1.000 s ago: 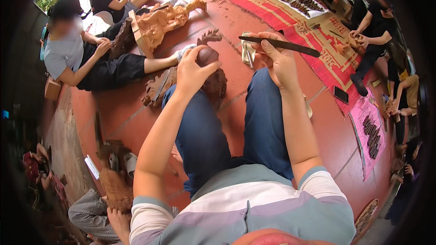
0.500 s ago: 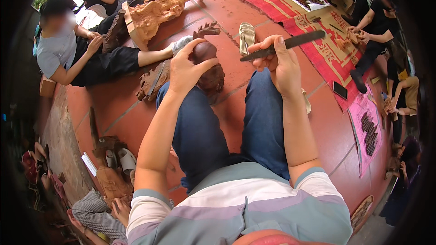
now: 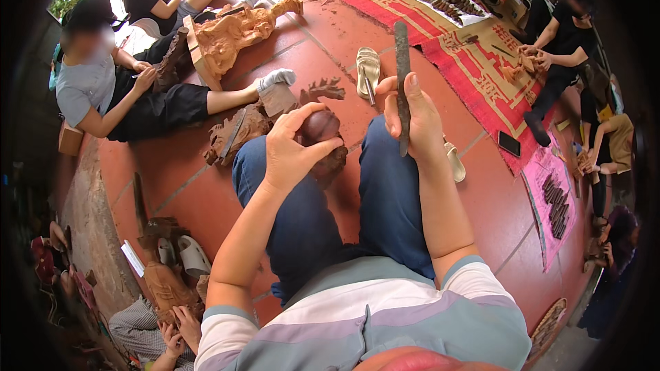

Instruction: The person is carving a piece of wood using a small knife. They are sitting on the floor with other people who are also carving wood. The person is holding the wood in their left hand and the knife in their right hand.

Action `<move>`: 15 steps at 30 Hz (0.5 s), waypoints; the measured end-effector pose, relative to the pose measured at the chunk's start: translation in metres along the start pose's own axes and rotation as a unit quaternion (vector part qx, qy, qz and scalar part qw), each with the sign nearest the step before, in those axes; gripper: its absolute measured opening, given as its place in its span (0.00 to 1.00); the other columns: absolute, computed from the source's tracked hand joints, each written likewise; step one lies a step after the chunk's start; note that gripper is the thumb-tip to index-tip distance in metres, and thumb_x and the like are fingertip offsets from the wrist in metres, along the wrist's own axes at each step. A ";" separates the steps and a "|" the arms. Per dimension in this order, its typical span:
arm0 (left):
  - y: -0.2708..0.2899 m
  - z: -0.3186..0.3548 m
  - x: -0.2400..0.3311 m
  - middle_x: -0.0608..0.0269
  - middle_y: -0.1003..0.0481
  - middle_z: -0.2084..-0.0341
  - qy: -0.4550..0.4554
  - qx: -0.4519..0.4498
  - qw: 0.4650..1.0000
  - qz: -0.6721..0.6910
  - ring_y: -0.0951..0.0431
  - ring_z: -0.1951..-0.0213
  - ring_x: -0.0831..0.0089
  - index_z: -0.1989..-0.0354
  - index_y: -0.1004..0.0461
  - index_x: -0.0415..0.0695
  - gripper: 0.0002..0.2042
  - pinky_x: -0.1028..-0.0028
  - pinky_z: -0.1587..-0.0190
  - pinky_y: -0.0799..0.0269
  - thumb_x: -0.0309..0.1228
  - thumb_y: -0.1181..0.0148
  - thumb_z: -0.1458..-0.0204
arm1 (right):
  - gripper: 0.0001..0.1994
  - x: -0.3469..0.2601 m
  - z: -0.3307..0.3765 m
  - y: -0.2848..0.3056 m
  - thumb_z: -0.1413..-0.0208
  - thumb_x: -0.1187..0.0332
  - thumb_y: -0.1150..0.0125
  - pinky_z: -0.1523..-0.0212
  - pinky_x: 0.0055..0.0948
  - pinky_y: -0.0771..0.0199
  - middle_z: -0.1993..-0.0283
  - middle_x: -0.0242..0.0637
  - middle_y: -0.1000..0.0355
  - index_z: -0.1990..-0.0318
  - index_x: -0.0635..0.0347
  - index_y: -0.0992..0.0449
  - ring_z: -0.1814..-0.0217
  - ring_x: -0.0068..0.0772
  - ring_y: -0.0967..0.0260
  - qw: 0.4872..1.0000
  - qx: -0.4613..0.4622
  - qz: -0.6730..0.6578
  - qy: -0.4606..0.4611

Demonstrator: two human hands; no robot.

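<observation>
Above my left knee, my left hand (image 3: pixel 289 148) is curled round the smooth, rounded top of a dark brown wood carving (image 3: pixel 320 126). Its rough lower part shows beneath my thumb, and a jagged, leaf-like piece (image 3: pixel 323 89) stands out beyond it. Over my right knee, my right hand (image 3: pixel 423 120) grips a flat, dark file (image 3: pixel 402 75) between thumb and fingers. The file points up and away, apart from the carving.
A pale sandal (image 3: pixel 368 72) with a thin tool on it lies ahead. To the left, a seated person (image 3: pixel 89 75) works wood, one foot near the carving. A large carved figure (image 3: pixel 237 38) lies beyond. Rightward are a red mat (image 3: pixel 447 72), a phone (image 3: pixel 509 143) and tools on pink cloth (image 3: pixel 533 185).
My right hand has turned the file from lying nearly crosswise to nearly upright. My left hand and the carving have shifted slightly lower and to the right in view.
</observation>
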State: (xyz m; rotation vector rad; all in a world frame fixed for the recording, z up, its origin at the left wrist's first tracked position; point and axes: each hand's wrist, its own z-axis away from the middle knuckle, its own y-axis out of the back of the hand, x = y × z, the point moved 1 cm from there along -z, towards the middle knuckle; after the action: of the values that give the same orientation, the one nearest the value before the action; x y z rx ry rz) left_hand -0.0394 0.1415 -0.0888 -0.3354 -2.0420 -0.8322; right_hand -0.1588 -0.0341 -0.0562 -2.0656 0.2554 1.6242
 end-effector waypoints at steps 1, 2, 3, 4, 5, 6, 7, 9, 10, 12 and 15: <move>-0.001 0.001 0.000 0.63 0.26 0.58 0.006 -0.003 1.000 0.021 0.26 0.55 0.74 0.51 0.28 0.41 0.27 0.74 0.49 0.33 0.24 0.28 0.64 | 0.29 0.001 0.003 -0.002 0.35 0.45 0.68 0.86 0.15 0.50 0.90 0.26 0.43 0.60 0.64 0.30 0.89 0.14 0.49 1.000 -0.006 0.004 -0.011; -0.004 0.002 -0.002 0.63 0.26 0.57 0.011 -0.006 0.999 0.042 0.26 0.55 0.74 0.50 0.29 0.41 0.27 0.74 0.49 0.33 0.24 0.29 0.63 | 0.30 0.002 0.008 -0.004 0.35 0.44 0.68 0.86 0.15 0.50 0.90 0.26 0.44 0.61 0.65 0.29 0.89 0.14 0.49 1.000 -0.010 0.019 -0.021; -0.005 0.003 -0.005 0.62 0.27 0.56 0.018 -0.006 0.998 0.064 0.27 0.54 0.74 0.49 0.29 0.41 0.27 0.74 0.48 0.33 0.24 0.29 0.62 | 0.31 0.003 0.013 -0.006 0.36 0.43 0.69 0.86 0.15 0.50 0.91 0.26 0.44 0.61 0.65 0.29 0.89 0.14 0.49 0.999 -0.016 0.034 -0.030; -0.006 0.004 -0.007 0.62 0.28 0.54 0.033 -0.008 0.994 0.100 0.28 0.52 0.73 0.45 0.32 0.42 0.29 0.74 0.46 0.35 0.23 0.31 0.60 | 0.32 0.003 0.017 -0.008 0.36 0.42 0.70 0.86 0.15 0.50 0.91 0.26 0.44 0.62 0.65 0.28 0.90 0.14 0.49 0.998 -0.021 0.049 -0.040; -0.007 0.004 -0.006 0.62 0.28 0.53 0.030 0.006 0.995 0.099 0.29 0.51 0.74 0.45 0.32 0.42 0.29 0.74 0.46 0.36 0.23 0.31 0.60 | 0.33 0.002 0.021 -0.009 0.36 0.41 0.71 0.86 0.16 0.49 0.91 0.27 0.43 0.61 0.65 0.27 0.90 0.14 0.49 0.996 -0.045 0.054 -0.045; -0.007 0.006 -0.003 0.62 0.28 0.52 0.029 0.020 0.995 0.098 0.29 0.50 0.74 0.44 0.32 0.42 0.29 0.74 0.45 0.37 0.23 0.31 0.60 | 0.34 0.001 0.026 -0.009 0.36 0.41 0.72 0.85 0.16 0.49 0.91 0.27 0.43 0.61 0.64 0.26 0.89 0.15 0.48 0.994 -0.070 0.058 -0.053; -0.009 0.008 -0.001 0.62 0.29 0.51 0.029 0.035 0.994 0.096 0.30 0.49 0.74 0.44 0.33 0.42 0.30 0.74 0.44 0.38 0.23 0.32 0.59 | 0.35 0.000 0.029 -0.010 0.36 0.40 0.73 0.84 0.17 0.48 0.90 0.27 0.42 0.61 0.63 0.25 0.89 0.15 0.48 0.992 -0.095 0.061 -0.061; -0.009 0.015 0.001 0.62 0.29 0.51 -0.016 0.091 0.995 0.021 0.30 0.52 0.75 0.45 0.31 0.41 0.24 0.76 0.49 0.37 0.25 0.36 0.53 | 0.35 -0.002 0.035 -0.012 0.36 0.41 0.74 0.85 0.16 0.48 0.91 0.28 0.42 0.61 0.64 0.25 0.90 0.15 0.47 0.988 -0.117 0.067 -0.075; -0.007 0.022 0.005 0.62 0.29 0.52 -0.035 0.120 0.992 -0.034 0.30 0.54 0.76 0.46 0.30 0.40 0.22 0.77 0.51 0.37 0.25 0.37 0.52 | 0.35 -0.002 0.036 -0.013 0.36 0.42 0.74 0.85 0.16 0.48 0.91 0.28 0.42 0.61 0.64 0.25 0.90 0.15 0.47 0.986 -0.126 0.071 -0.082; -0.001 0.037 0.016 0.57 0.28 0.58 -0.057 0.167 0.982 -0.069 0.30 0.60 0.72 0.50 0.27 0.38 0.17 0.75 0.56 0.34 0.25 0.40 0.50 | 0.35 0.004 0.038 -0.015 0.35 0.43 0.75 0.85 0.16 0.48 0.91 0.28 0.42 0.60 0.64 0.25 0.90 0.15 0.47 0.980 -0.169 0.016 -0.103; 0.004 0.045 0.036 0.59 0.29 0.59 0.025 0.093 0.983 0.157 0.31 0.64 0.78 0.46 0.30 0.37 0.19 0.80 0.61 0.34 0.27 0.42 0.47 | 0.34 0.015 0.042 -0.018 0.34 0.45 0.76 0.86 0.15 0.47 0.91 0.28 0.41 0.60 0.66 0.25 0.91 0.16 0.48 0.964 -0.223 -0.045 -0.135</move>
State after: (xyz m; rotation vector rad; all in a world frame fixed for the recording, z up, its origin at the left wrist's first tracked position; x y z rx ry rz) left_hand -0.0867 0.1723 -0.0752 -0.5098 -1.9354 -0.4478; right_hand -0.1824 0.0039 -0.0729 -2.0869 -0.3224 2.0195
